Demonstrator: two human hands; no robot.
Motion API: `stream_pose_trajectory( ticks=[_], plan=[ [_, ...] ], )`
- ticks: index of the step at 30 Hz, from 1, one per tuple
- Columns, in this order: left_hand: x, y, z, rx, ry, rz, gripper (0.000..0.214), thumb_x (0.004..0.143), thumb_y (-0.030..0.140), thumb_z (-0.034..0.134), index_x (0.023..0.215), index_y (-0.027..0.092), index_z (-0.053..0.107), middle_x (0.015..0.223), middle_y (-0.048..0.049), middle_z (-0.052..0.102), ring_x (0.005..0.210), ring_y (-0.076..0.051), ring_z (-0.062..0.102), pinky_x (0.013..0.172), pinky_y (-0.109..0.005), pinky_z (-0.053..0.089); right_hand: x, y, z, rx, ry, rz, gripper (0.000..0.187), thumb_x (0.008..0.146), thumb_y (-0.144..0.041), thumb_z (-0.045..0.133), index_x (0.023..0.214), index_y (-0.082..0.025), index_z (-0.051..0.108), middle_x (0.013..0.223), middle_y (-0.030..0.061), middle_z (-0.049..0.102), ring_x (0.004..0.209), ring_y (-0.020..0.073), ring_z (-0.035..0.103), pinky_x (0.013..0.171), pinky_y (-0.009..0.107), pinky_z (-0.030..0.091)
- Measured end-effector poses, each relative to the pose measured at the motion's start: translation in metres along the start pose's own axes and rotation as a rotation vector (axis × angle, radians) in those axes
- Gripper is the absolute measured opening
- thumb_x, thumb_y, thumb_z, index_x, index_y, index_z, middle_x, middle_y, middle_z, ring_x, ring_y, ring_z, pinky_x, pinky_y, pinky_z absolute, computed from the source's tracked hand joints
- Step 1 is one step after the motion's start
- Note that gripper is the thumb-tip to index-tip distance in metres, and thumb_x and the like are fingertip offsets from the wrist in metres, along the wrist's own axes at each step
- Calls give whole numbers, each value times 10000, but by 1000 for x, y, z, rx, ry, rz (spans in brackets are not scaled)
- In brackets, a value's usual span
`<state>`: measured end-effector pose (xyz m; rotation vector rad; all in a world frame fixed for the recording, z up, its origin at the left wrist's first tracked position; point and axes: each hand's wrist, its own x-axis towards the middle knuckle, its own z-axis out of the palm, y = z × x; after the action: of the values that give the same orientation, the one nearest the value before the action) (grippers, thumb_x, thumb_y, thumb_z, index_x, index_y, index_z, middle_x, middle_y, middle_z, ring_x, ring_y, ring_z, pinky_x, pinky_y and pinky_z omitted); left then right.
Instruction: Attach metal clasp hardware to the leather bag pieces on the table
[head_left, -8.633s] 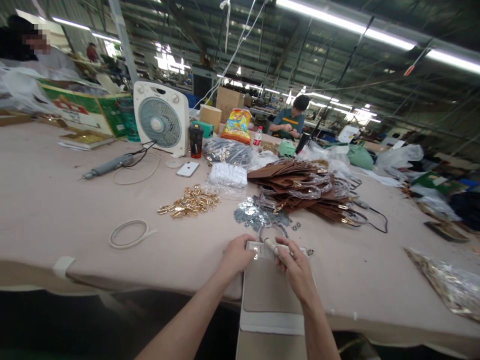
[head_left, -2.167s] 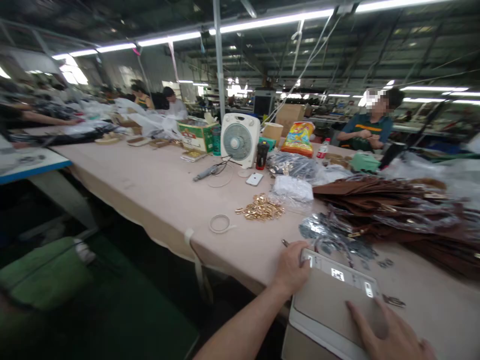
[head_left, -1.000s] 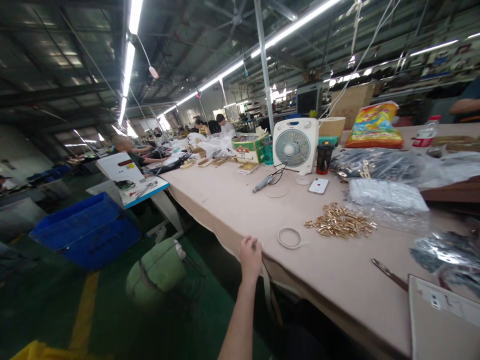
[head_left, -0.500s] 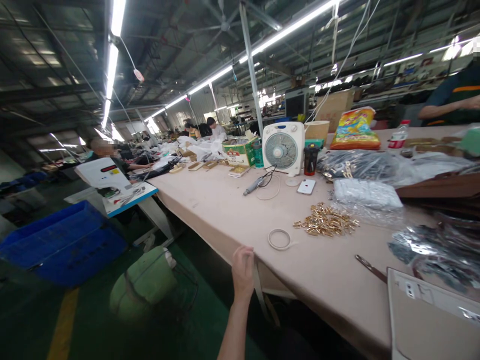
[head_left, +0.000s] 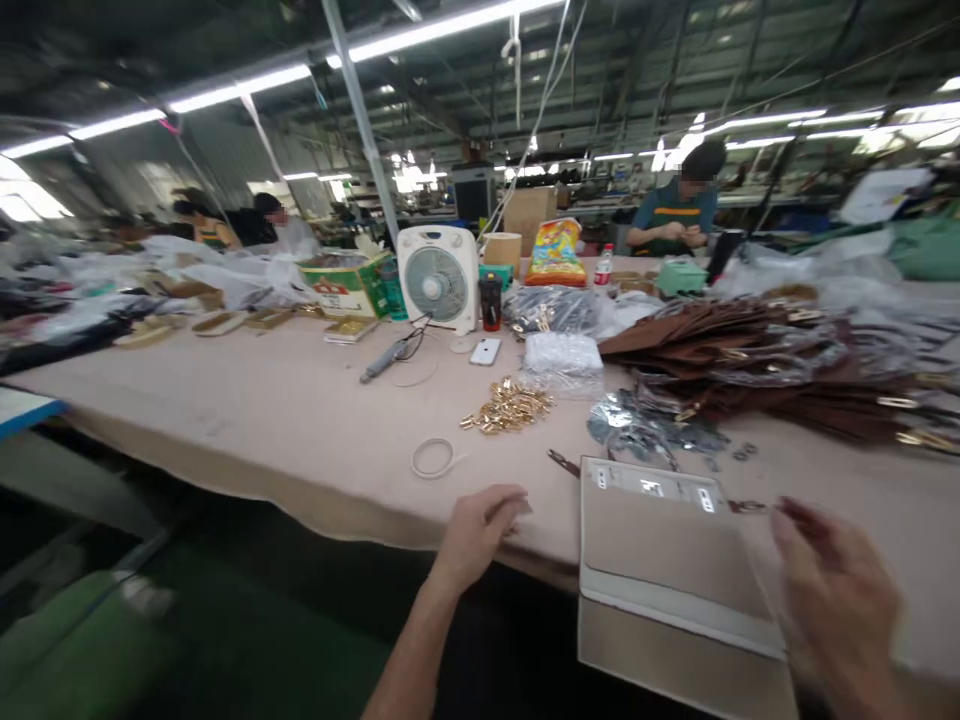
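A beige handbag panel with a flap [head_left: 667,540] lies at the table's front edge, part of it hanging over. Small metal fittings [head_left: 651,488] sit along its top, and a brown strap end [head_left: 564,462] sticks out on the left, another [head_left: 746,507] on the right. My left hand [head_left: 480,530] hovers by the table edge left of the bag, fingers loosely stretched and holding nothing visible. Right of the bag, my right hand [head_left: 836,585] is smeared by motion; whether its fingers hold anything is unclear. A coiled pale band [head_left: 433,458] rests beyond my left hand.
Gold metal fittings [head_left: 508,406] form a pile mid-table. Behind are a phone [head_left: 485,351], a grey corded tool [head_left: 384,361], a white fan [head_left: 439,280] and a dark cup [head_left: 490,302]. Brown pieces [head_left: 750,360] are stacked right; a co-worker [head_left: 677,205] is across the table.
The view has swung right, bringing the whole bag and my right hand into sight. My left hand has moved from the table edge toward the bag, its fingers loosening.
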<state>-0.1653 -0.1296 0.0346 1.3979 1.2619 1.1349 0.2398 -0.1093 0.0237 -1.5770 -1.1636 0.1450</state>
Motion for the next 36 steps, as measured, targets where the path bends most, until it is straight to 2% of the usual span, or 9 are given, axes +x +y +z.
stream_pose_trajectory(
  ticks=[2,4,9,16,21,24,27,30,36],
  plan=[
    [14,2,26,4,-124,18,473,942,295,616,1407,210,615,981,-32,754,754,-144,697,774,-269,587,-7,-12,7,90,-315,-45,339,932,-546,699,1124,-272,751,1013,120,758,940,302,722,908,470,575],
    [27,2,49,36,-226,50,610,910,218,587,1514,218,500,953,-21,759,739,-143,709,773,-265,577,-17,-31,22,165,-603,-190,283,952,-502,687,1091,-268,762,1098,94,754,1005,282,719,938,434,579],
    [46,3,89,138,-382,92,671,861,165,536,1527,226,484,950,-22,781,642,-154,707,667,-251,553,-35,-61,48,220,-781,-383,286,974,-402,692,1219,-257,720,1159,97,725,977,250,710,875,387,618],
    [46,14,113,299,-305,245,652,822,113,546,1455,263,593,1096,-74,794,980,-263,747,870,-325,563,-33,-50,59,210,-872,-430,194,988,-375,679,1128,-258,742,1084,94,738,988,266,698,862,384,600],
    [46,21,116,367,-412,190,618,849,86,518,1443,237,594,788,-18,765,725,-217,725,774,-293,546,-34,-35,62,220,-872,-399,150,1007,-354,653,1080,-268,752,1047,69,744,980,257,698,893,385,567],
    [48,18,118,315,-415,148,575,902,129,513,1468,219,565,855,-31,779,660,-188,704,740,-285,545,-35,-29,63,239,-874,-379,144,1014,-348,643,1062,-264,749,1034,63,743,973,251,696,889,380,556],
    [52,11,118,346,-385,206,367,932,196,555,1264,205,709,1058,-76,783,790,-192,723,812,-290,543,-34,-27,62,256,-857,-351,135,1016,-344,642,1027,-262,749,1014,57,739,969,247,691,884,374,549],
    [56,6,117,467,-402,286,229,954,267,587,998,192,799,1022,-88,791,967,-240,716,887,-299,515,-32,-29,60,259,-843,-344,133,1016,-338,645,981,-263,749,978,52,731,936,241,681,850,367,543],
    [59,-2,117,458,-429,269,254,973,278,573,1036,245,817,1012,-45,815,943,-218,724,843,-264,498,-30,-31,60,226,-885,-382,160,1021,-365,634,986,-265,753,969,64,733,917,250,680,835,381,556]
  ],
)
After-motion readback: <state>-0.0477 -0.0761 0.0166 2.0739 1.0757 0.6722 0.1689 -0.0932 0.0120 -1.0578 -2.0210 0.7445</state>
